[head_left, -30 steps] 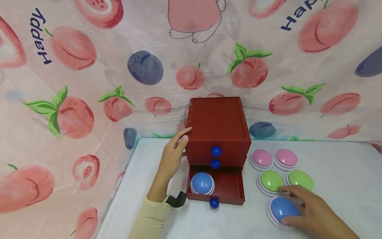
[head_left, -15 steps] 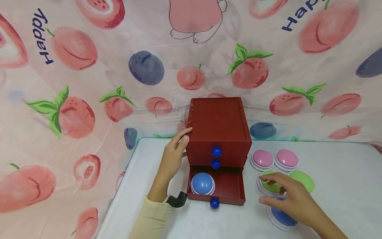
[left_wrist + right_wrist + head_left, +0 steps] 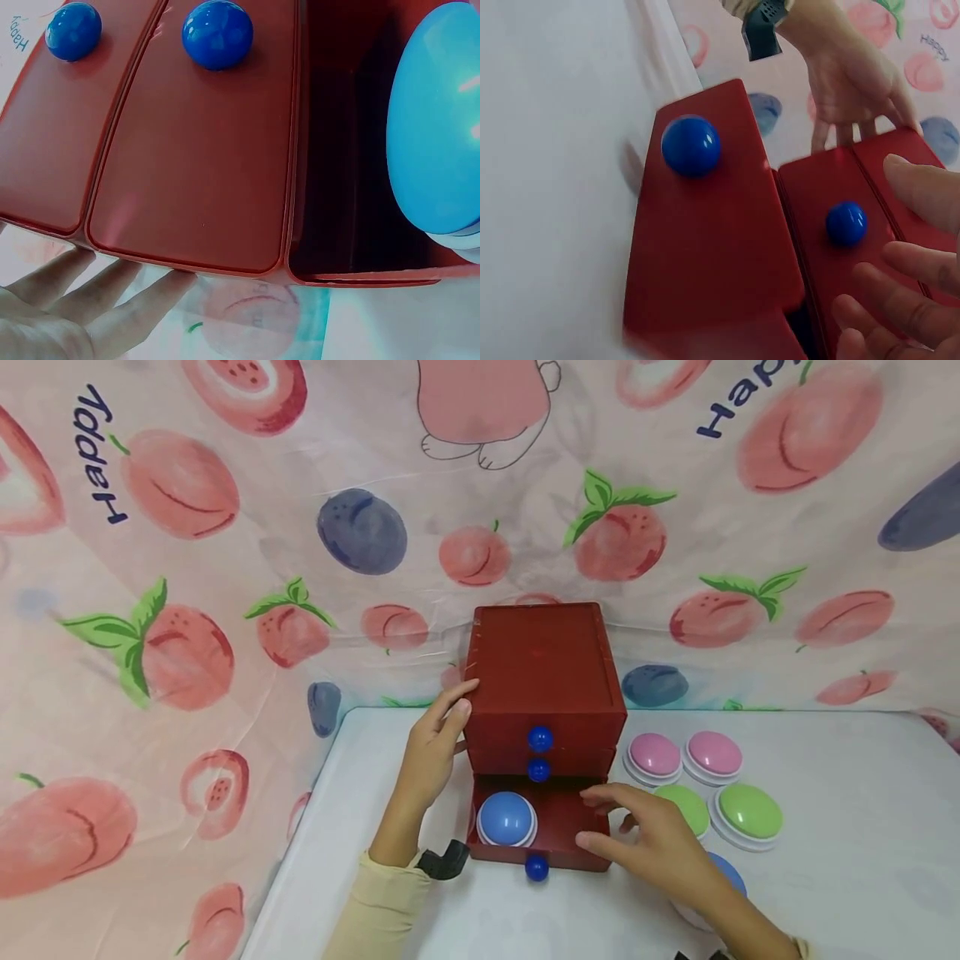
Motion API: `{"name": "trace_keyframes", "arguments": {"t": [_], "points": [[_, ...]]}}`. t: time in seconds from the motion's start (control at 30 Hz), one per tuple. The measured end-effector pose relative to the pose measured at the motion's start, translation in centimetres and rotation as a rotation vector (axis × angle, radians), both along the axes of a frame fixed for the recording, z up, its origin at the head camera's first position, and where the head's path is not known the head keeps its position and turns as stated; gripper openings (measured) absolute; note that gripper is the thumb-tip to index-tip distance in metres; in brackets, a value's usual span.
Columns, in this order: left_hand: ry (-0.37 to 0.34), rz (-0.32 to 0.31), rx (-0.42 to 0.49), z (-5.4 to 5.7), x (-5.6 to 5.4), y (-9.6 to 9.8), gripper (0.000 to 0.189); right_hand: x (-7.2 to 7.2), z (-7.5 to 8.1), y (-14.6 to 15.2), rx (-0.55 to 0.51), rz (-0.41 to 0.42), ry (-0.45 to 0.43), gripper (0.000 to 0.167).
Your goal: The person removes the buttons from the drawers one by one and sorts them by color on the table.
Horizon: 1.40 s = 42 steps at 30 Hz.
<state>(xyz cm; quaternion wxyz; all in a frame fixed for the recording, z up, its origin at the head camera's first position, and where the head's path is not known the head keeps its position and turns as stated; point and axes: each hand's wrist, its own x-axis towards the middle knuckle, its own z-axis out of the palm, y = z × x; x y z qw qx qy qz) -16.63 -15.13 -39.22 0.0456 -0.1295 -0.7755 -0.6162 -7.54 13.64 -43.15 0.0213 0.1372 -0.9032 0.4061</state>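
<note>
A dark red drawer cabinet (image 3: 543,660) with blue ball knobs stands on the table, its bottom drawer (image 3: 566,857) pulled out. On the left side of that drawer sits a blue push button (image 3: 506,818) with a white base. My left hand (image 3: 431,756) rests with extended fingers against the cabinet's left side; in the left wrist view its fingertips touch the side wall. My right hand (image 3: 652,839) hovers near the drawer's right edge, fingers spread and slightly bent, holding nothing. A second blue button (image 3: 726,870) lies on the table, partly hidden behind the right forearm.
Two pink buttons (image 3: 714,753) lie right of the cabinet. Two green buttons (image 3: 748,812) are in front of them, one partly covered by my right hand. A fruit-printed cloth (image 3: 285,527) hangs behind the white table (image 3: 862,860).
My right hand has left the blue button on the table and moved left, over the green button, to the open drawer's right edge. The left hand stays on the cabinet.
</note>
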Motion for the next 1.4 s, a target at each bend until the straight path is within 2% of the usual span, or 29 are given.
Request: {"name": "trace_keyframes", "arguments": {"t": [0.2,0.43,0.57,0.73,0.9,1.13,1.4], "points": [[0.008,-0.005,-0.004,0.0,-0.1,0.0,0.038,-1.0,-0.5,-2.6,-0.030,0.074,-0.086,0.049],[0.011,-0.003,0.001,0.0,0.0,0.0,0.038,-2.2,-1.9,-5.0,0.012,0.135,-0.043,0.053],[0.006,-0.012,0.003,0.1,0.0,0.2,0.038,-2.7,-2.4,-5.8,0.039,0.154,-0.065,0.054],[0.005,-0.008,0.006,0.2,0.0,0.2,0.038,-3.5,-2.5,-6.4,0.102,0.179,-0.132,0.059],[0.003,-0.008,0.013,0.2,0.1,0.1,0.037,-4.4,-2.6,-6.7,0.112,0.226,-0.173,0.060],[-0.002,-0.012,0.022,0.0,-0.1,-0.1,0.037,-5.6,-3.4,-7.2,0.145,0.301,-0.141,0.067],[0.000,-0.013,0.026,0.0,-0.1,0.0,0.037,-6.2,-4.0,-7.4,0.138,0.321,-0.161,0.070]]}}
